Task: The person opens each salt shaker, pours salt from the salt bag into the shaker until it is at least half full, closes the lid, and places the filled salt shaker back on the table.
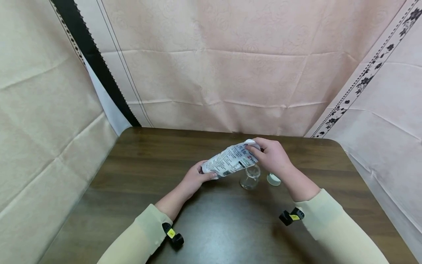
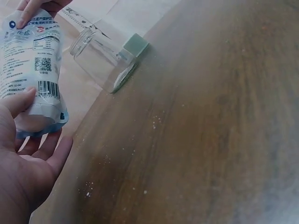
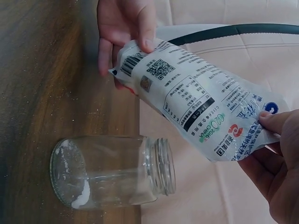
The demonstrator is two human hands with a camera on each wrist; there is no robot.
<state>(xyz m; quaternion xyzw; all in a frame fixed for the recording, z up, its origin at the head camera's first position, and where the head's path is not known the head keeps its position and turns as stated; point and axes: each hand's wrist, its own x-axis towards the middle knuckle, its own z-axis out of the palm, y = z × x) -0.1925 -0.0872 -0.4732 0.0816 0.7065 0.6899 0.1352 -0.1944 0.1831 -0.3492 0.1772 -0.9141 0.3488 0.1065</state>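
A white printed plastic salt bag (image 1: 230, 160) is held aslant above the table, its right end higher. My left hand (image 1: 193, 179) grips the lower end, thumb (image 2: 21, 100) on the printed face and fingers beneath. My right hand (image 1: 275, 157) pinches the upper end between thumb and fingers. Below the bag, an uncapped glass jar (image 3: 112, 172) stands upright, with a little white granular stuff on its bottom. Its pale green lid (image 1: 273, 179) lies on the table to the right of the jar. Whether the bag's upper end is torn open, I cannot tell.
White grains (image 2: 156, 120) are scattered over the dark wooden table (image 1: 138, 190). Pale cloth curtains (image 1: 211, 80) hang behind the table's back edge and at both sides. A small black camera sits on each sleeve cuff.
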